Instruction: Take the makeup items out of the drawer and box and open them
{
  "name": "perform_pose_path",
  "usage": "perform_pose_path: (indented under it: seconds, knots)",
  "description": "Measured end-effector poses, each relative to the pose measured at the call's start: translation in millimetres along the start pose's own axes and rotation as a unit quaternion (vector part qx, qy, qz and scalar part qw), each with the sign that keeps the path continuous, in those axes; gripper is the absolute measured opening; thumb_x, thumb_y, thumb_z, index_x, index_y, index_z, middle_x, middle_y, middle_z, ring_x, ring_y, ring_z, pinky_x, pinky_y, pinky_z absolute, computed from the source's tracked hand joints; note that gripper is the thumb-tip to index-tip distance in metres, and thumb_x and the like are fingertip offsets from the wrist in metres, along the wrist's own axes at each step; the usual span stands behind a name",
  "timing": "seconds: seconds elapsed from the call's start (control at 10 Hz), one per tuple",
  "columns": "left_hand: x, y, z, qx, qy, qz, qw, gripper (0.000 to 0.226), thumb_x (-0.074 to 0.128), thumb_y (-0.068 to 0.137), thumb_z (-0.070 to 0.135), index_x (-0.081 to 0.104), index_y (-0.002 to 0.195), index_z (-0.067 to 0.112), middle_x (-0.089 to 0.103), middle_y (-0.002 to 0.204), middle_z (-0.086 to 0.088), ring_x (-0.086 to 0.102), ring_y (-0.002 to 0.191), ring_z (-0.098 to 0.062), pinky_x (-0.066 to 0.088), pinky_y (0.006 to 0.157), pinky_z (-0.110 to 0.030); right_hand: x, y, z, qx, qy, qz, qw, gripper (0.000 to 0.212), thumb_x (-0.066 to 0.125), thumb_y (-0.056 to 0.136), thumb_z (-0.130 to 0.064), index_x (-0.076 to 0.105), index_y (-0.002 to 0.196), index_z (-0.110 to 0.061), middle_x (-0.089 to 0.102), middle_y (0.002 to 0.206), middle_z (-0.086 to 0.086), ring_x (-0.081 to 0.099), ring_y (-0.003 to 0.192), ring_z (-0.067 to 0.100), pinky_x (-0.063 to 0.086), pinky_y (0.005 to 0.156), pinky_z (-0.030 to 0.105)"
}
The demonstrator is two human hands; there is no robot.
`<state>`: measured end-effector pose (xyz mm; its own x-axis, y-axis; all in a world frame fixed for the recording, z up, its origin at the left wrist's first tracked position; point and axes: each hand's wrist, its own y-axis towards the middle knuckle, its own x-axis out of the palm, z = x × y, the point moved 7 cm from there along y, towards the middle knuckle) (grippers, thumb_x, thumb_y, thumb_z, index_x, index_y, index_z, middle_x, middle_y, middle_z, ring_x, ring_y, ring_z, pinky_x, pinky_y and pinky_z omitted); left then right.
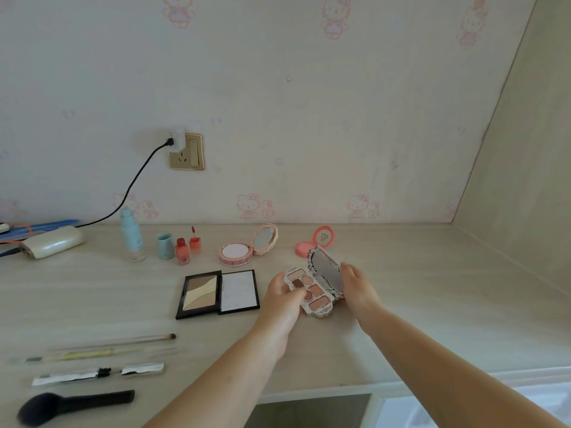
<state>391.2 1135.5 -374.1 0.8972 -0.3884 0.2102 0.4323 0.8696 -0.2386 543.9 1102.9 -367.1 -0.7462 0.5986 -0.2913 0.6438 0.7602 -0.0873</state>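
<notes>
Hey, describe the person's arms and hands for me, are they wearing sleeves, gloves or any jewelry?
Both forearms are bare as far as the picture shows: no sleeves in view. The left hand and right hand wear no gloves, and no rings, bracelets or watch can be seen on the fingers or wrists. The fingernails are too small to judge for polish.

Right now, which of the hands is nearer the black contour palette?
Left. The left hand grips the eyeshadow palette just right of the black contour palette; the right hand holds its mirrored lid, farther right.
</notes>
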Motion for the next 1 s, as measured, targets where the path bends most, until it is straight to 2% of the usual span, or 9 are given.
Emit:
perform_pose_path:
  seconds: [0.1, 0.2, 0.3, 0.4, 0.5, 0.6, 0.7, 0.9, 1.0]
  knots:
    - [1.6, -0.2, 3.5, -0.004, -0.009, -0.014, 1.000, 0.028, 0.044, 0.090, -0.002, 0.050, 0.086, 0.025, 0.065, 0.088, 0.005, 0.064, 0.084, -0.016, 0.046, 0.096, -0.041, -0.4, 8.7, -2.5, -0.024, -0.063, 0.011, 0.998, 0.034, 0.027, 0.099, -0.025, 0.054, 0.089, -0.008, 0.054, 0.085, 0.010, 0.047, 0.077, 0.023, 0.033, 0.069, 0.032]
    - [-1.2, 2.9, 5.7, -0.025, -0.034, -0.006, 0.999, 0.027, 0.050, 0.088, 0.000, 0.047, 0.103, 0.023, 0.064, 0.106, -0.006, 0.064, 0.097, -0.026, 0.047, 0.099, -0.044, 1.5, 14.6, 0.4, -0.026, -0.109, 0.000, 0.994, 0.033, 0.028, 0.099, -0.024, 0.053, 0.086, -0.008, 0.052, 0.081, 0.009, 0.045, 0.074, 0.023, 0.031, 0.066, 0.031]
    - [-5.1, 9.6, 1.6, -0.034, -0.041, 0.001, 0.999, 0.023, 0.058, 0.083, 0.005, 0.053, 0.101, 0.017, 0.064, 0.108, -0.009, 0.063, 0.101, -0.027, 0.046, 0.100, -0.047, 0.7, 15.7, -0.2, -0.034, -0.147, -0.011, 0.988, 0.032, 0.028, 0.099, -0.024, 0.055, 0.093, -0.008, 0.053, 0.081, 0.006, 0.047, 0.077, 0.023, 0.032, 0.064, 0.030]
    - [-5.1, 16.7, -4.6, -0.038, -0.004, -0.021, 0.999, 0.068, 0.071, 0.060, 0.027, 0.051, 0.124, 0.016, 0.062, 0.121, -0.006, 0.064, 0.107, -0.025, 0.048, 0.099, -0.045, -3.0, 18.2, -0.9, -0.044, -0.153, -0.007, 0.987, 0.033, 0.029, 0.098, -0.024, 0.058, 0.104, -0.009, 0.059, 0.092, 0.008, 0.053, 0.085, 0.026, 0.038, 0.071, 0.031]
    - [-10.3, 38.0, -21.4, -0.036, 0.011, -0.011, 0.999, 0.092, 0.069, 0.043, 0.042, 0.049, 0.130, 0.022, 0.060, 0.127, -0.001, 0.061, 0.110, -0.020, 0.047, 0.099, -0.040, -3.0, 16.5, -0.5, -0.046, -0.144, -0.007, 0.988, 0.034, 0.030, 0.099, -0.027, 0.057, 0.113, -0.011, 0.060, 0.099, 0.008, 0.055, 0.091, 0.026, 0.040, 0.075, 0.031]
    - [-8.7, 34.9, -17.3, -0.035, 0.020, -0.015, 0.999, 0.091, 0.070, 0.046, 0.042, 0.046, 0.132, 0.023, 0.057, 0.130, 0.000, 0.060, 0.112, -0.019, 0.046, 0.101, -0.039, -2.6, 11.3, -0.5, -0.043, -0.116, -0.010, 0.992, 0.035, 0.036, 0.098, -0.035, 0.055, 0.119, -0.015, 0.061, 0.103, 0.003, 0.057, 0.095, 0.023, 0.043, 0.079, 0.033]
    - [-4.1, 4.3, 2.9, -0.011, 0.059, -0.031, 0.998, 0.047, 0.065, 0.077, 0.024, 0.052, 0.121, 0.021, 0.063, 0.117, 0.003, 0.060, 0.101, -0.012, 0.045, 0.093, -0.028, -10.2, 7.1, -0.3, -0.039, -0.097, -0.005, 0.995, 0.040, 0.042, 0.096, -0.039, 0.051, 0.127, -0.015, 0.061, 0.112, 0.001, 0.056, 0.092, 0.019, 0.041, 0.076, 0.028]
    - [-19.6, -21.7, 13.3, 0.033, 0.129, -0.023, 0.991, 0.050, 0.064, 0.085, 0.024, 0.050, 0.133, 0.021, 0.054, 0.131, 0.002, 0.049, 0.118, -0.015, 0.038, 0.098, -0.032, -31.9, -22.4, -11.1, -0.055, -0.174, -0.024, 0.983, 0.049, 0.046, 0.096, -0.037, 0.039, 0.139, -0.015, 0.056, 0.125, 0.004, 0.051, 0.095, 0.018, 0.038, 0.072, 0.025]
    - [-28.3, -38.3, 22.1, 0.057, 0.125, -0.012, 0.990, 0.028, 0.060, 0.087, 0.019, 0.059, 0.115, 0.024, 0.057, 0.122, 0.000, 0.051, 0.112, -0.015, 0.044, 0.095, -0.035, -39.0, -46.0, -26.6, -0.085, -0.156, -0.018, 0.984, 0.048, 0.048, 0.095, -0.036, 0.041, 0.138, -0.017, 0.055, 0.126, 0.003, 0.050, 0.098, 0.017, 0.037, 0.080, 0.026]
